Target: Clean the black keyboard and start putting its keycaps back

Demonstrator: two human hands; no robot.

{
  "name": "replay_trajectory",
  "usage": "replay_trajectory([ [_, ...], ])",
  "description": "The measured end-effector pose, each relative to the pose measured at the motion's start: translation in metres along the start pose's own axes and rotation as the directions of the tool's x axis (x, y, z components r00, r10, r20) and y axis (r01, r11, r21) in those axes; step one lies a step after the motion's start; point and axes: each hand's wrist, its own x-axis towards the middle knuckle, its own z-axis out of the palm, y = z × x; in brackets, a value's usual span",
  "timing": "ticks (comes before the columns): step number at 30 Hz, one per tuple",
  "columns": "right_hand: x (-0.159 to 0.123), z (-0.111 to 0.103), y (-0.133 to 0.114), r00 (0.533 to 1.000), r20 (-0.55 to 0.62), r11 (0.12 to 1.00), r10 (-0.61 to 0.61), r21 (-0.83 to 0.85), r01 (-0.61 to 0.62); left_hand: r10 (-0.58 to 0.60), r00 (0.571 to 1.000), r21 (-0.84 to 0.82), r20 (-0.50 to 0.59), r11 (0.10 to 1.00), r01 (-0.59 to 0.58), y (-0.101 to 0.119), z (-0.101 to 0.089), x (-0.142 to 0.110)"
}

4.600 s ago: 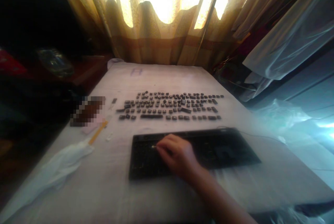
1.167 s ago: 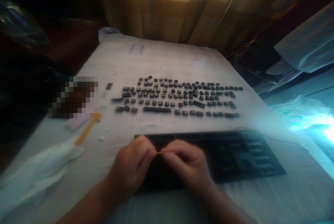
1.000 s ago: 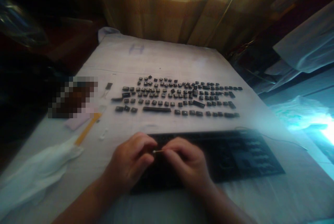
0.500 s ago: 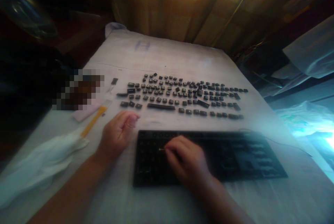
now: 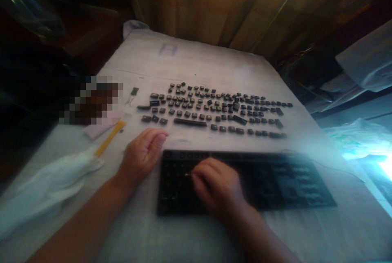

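Observation:
My right hand is closed in a pinch over the left half of a black keyboard stripped of its keycaps. A thin pale stick, perhaps a cotton swab, pokes out from its fingertips, its tip down among the key sockets. Curled closed, my left hand rests at the keyboard's upper left corner; whatever its fingers may hold is hidden. Beyond both hands, many loose black keycaps lie in rough rows, with a long space bar in the nearest rows.
On the left lie a white cloth, a yellow-handled brush, a pink piece and a small dark object. A cable trails off the keyboard's right side. A curtain hangs behind the cloth-covered table.
My right hand and the stick stay at nearly the same spot on the keyboard. My left hand has shifted very slightly, and the whole view has tilted a little.

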Motion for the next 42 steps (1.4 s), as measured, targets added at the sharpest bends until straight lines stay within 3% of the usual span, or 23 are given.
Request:
replay_trajectory([
  [19, -0.002, 0.004, 0.002, 0.998, 0.018, 0.977, -0.058, -0.205, 0.06, 0.059, 0.998, 0.018, 0.008, 0.998, -0.059, -0.001, 0.001, -0.001],
  [30, -0.002, 0.004, 0.003, 0.998, 0.019, 0.972, -0.064, -0.225, 0.067, 0.058, 0.998, 0.018, 0.01, 0.998, -0.059, 0.0, 0.0, -0.001],
  [35, -0.002, 0.004, 0.002, 0.999, 0.017, 0.98, -0.045, -0.192, 0.047, 0.049, 0.999, 0.021, 0.015, 0.999, -0.05, 0.0, 0.0, 0.0],
  [42, 0.002, -0.011, 0.005, 0.995, -0.061, 0.997, 0.073, 0.027, -0.072, 0.047, 0.999, 0.028, 0.011, 0.998, -0.047, 0.001, 0.0, 0.001],
])
